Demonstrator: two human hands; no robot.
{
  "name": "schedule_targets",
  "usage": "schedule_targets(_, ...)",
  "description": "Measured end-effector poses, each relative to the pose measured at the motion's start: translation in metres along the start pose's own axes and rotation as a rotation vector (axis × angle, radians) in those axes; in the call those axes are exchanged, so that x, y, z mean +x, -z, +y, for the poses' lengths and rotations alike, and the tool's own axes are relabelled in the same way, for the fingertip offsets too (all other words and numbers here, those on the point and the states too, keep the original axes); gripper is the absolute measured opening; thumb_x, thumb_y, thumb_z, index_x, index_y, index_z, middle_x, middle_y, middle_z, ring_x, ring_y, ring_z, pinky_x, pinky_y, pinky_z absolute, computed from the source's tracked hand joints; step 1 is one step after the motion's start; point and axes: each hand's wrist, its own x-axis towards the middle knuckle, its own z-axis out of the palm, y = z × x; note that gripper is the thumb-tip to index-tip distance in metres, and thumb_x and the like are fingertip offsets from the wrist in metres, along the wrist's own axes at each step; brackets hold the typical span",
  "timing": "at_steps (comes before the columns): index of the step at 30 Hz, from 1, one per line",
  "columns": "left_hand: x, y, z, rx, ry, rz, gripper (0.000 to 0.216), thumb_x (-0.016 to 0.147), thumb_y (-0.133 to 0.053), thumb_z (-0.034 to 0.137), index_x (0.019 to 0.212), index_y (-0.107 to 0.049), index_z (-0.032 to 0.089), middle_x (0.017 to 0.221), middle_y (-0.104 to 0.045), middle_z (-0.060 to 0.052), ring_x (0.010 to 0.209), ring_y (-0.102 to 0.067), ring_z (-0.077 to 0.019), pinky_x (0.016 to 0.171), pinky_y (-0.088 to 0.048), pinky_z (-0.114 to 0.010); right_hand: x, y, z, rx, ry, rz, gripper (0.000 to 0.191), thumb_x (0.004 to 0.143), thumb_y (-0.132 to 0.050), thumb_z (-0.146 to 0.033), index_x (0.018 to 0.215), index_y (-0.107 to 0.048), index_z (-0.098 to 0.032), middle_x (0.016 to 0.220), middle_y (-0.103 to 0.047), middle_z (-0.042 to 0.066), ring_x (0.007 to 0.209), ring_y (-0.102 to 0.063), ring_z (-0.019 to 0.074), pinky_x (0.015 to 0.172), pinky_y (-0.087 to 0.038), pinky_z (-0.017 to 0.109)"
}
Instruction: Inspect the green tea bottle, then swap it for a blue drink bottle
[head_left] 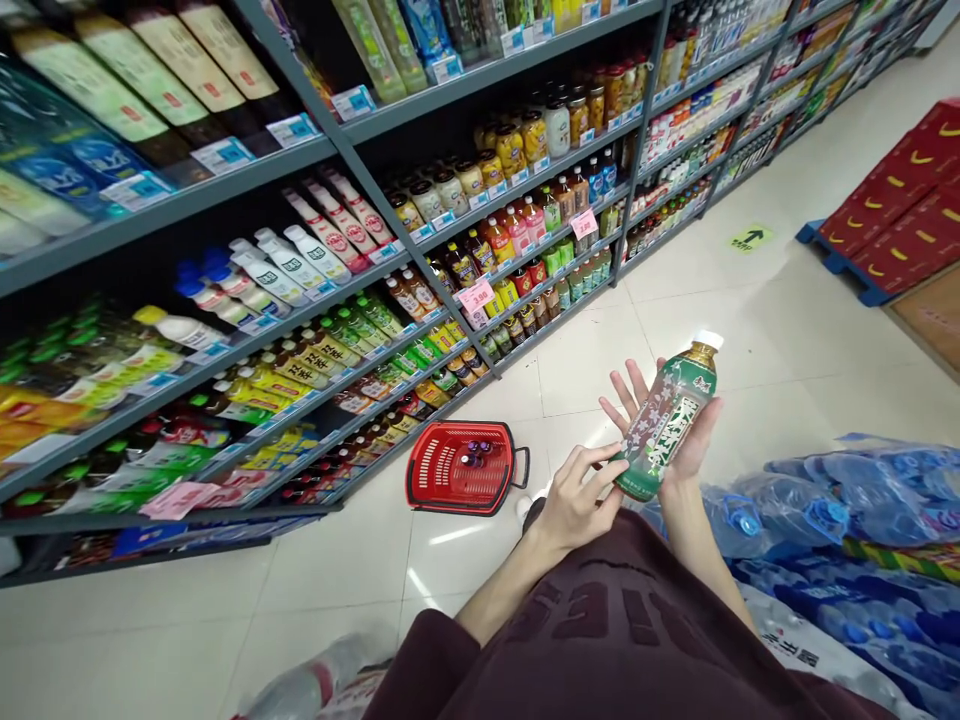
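Green plastic tea bottle with white cap and flowered label [666, 420]: head view, tilted, cap up and away, held above the pale tiled floor [750, 340], to the right of the red plastic shopping basket [465, 467]. Right hand [664, 425] lies under it, palm open, fingers spread behind the label. Left hand [576, 500] pinches the bottle's lower end, grip closed on it. Basket sits on the floor beside the grey drink shelves [315, 300]; small dark items inside. Blue-wrapped water packs [862, 520] right of the bottle.
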Motion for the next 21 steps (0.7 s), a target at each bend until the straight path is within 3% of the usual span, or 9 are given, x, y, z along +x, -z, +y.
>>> schedule_targets(9, -0.0003, -0.0010, -0.0062, -0.037, 0.058, 0.025, 0.040, 0.077, -0.063, 0.000, 0.114, -0.060, 0.014, 0.116, -0.068, -0.008, 0.115, -0.067, -0.0070, 0.099, -0.061, -0.020, 0.0052, 0.0006, -0.0001, 0.019, -0.006, -0.029, 0.084, 0.081, -0.057, -0.084, 0.152, -0.046, -0.040, 0.163, -0.034, 0.005, 0.148, -0.044, 0.0307, 0.114, -0.047, 0.060)
schedule_targets(16, 0.0025, -0.0022, -0.0070, -0.015, 0.068, 0.025, 0.033, 0.080, -0.063, 0.003, 0.111, -0.059, 0.014, 0.113, -0.068, -0.006, 0.114, -0.069, -0.0066, 0.099, -0.062, -0.020, 0.0079, 0.0015, -0.0045, 0.051, -0.060, -0.049, 0.072, 0.090, -0.042, -0.082, 0.143, -0.056, -0.035, 0.164, -0.032, 0.003, 0.146, -0.046, 0.0289, 0.114, -0.049, 0.056)
schedule_targets(21, 0.0021, -0.0036, -0.0082, -0.018, 0.066, 0.016, 0.037, 0.078, -0.063, 0.001, 0.112, -0.059, 0.013, 0.114, -0.068, -0.007, 0.115, -0.067, -0.0058, 0.102, -0.060, -0.019, 0.0090, 0.0008, -0.0052, 0.012, -0.059, -0.026, 0.074, 0.090, -0.043, -0.082, 0.142, -0.057, -0.031, 0.164, -0.032, 0.004, 0.146, -0.046, 0.0293, 0.114, -0.049, 0.056)
